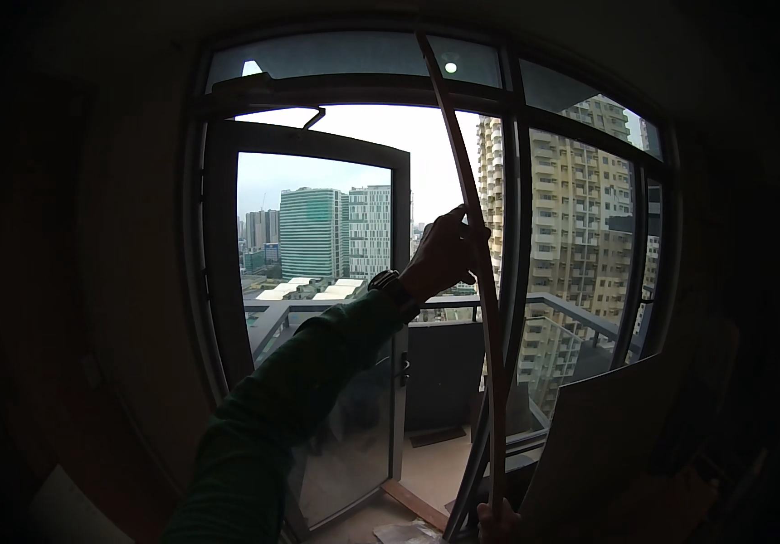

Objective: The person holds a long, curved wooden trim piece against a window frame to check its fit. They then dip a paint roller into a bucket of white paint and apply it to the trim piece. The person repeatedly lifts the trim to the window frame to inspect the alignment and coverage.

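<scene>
Head view: left grip (443,258), reaching out from a dark green sleeve, is closed around a long, thin, brown, wood-like strip (488,299) partway along its length.
Lower hold: right grip (499,526) seems wrapped around the strip's lower part, below and slightly right of the left grip.
Strip's line: long axis nearly upright, climbing up and leftward from the left grip, dropping to the right grip; its bow may be lens curve.
Nearer the top end: left grip.
Glass door: dark-framed, swung open (400,208), left of the left grip.
Flat dark panel: (603,426) right of and above the right grip.
Hard to make out: right grip cut off below, strip's bottom tip hidden; whether its top touches the window frame (354,87) is unclear.
</scene>
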A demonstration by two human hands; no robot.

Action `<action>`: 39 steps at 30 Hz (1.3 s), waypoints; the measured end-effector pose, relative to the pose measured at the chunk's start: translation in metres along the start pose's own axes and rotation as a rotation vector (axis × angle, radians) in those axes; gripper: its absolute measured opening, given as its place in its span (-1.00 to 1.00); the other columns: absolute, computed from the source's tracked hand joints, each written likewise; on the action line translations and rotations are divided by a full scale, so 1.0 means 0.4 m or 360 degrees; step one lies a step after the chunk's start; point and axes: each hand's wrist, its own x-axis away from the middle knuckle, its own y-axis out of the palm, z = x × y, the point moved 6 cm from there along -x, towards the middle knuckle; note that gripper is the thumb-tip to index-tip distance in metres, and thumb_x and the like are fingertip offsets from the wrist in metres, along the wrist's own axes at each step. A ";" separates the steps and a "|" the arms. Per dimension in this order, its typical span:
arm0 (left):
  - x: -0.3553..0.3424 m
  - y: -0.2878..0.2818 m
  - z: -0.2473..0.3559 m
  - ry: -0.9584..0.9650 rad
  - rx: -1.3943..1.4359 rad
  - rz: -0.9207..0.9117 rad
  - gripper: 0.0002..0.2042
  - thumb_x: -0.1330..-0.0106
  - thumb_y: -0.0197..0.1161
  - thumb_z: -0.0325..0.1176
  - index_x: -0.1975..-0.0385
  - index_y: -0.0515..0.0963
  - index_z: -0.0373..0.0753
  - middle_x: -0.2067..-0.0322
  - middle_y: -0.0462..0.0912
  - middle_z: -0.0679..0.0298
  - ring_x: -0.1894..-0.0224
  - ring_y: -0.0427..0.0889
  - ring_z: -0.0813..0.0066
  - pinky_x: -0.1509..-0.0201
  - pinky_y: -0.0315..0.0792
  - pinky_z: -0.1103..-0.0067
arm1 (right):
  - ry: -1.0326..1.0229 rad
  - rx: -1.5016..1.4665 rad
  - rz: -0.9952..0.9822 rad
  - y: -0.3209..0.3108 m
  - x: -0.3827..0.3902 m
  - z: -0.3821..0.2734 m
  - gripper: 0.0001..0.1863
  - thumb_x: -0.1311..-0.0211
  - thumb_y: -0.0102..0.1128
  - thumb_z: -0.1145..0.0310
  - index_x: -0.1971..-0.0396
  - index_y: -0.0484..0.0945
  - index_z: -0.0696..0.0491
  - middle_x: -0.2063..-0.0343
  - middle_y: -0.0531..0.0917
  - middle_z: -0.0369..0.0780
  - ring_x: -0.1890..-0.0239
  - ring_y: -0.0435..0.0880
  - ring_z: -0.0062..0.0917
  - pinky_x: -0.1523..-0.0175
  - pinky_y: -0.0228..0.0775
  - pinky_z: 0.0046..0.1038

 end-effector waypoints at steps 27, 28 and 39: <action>0.005 -0.021 -0.018 0.0054 0.0155 0.0021 -0.47 -0.51 0.20 -0.35 -0.40 0.26 -0.37 0.30 0.67 0.11 0.43 0.79 0.41 0.53 0.72 0.58 | 0.0181 0.0050 -0.0007 0.053 0.027 0.069 -0.70 -0.49 0.17 0.17 0.19 0.57 0.15 0.62 0.47 -0.34 0.54 0.46 -0.66 0.47 0.36 -0.42; 0.011 -0.019 -0.010 0.0042 0.0138 0.0013 -0.47 -0.51 0.20 -0.35 -0.40 0.26 -0.37 0.30 0.67 0.11 0.43 0.79 0.41 0.53 0.72 0.58 | 0.0219 0.0076 -0.0011 0.049 0.031 0.057 -0.70 -0.49 0.17 0.17 0.19 0.57 0.15 0.62 0.47 -0.33 0.54 0.46 -0.65 0.47 0.36 -0.42; 0.016 -0.030 -0.013 -0.0074 0.0077 -0.0020 -0.47 -0.51 0.21 -0.35 -0.39 0.26 -0.39 0.26 0.67 0.11 0.42 0.80 0.41 0.53 0.72 0.58 | 0.0038 -0.0077 -0.0042 0.051 0.021 -0.012 -0.65 -0.49 0.17 0.11 0.16 0.59 0.14 0.63 0.44 -0.32 0.54 0.41 -0.66 0.47 0.33 -0.42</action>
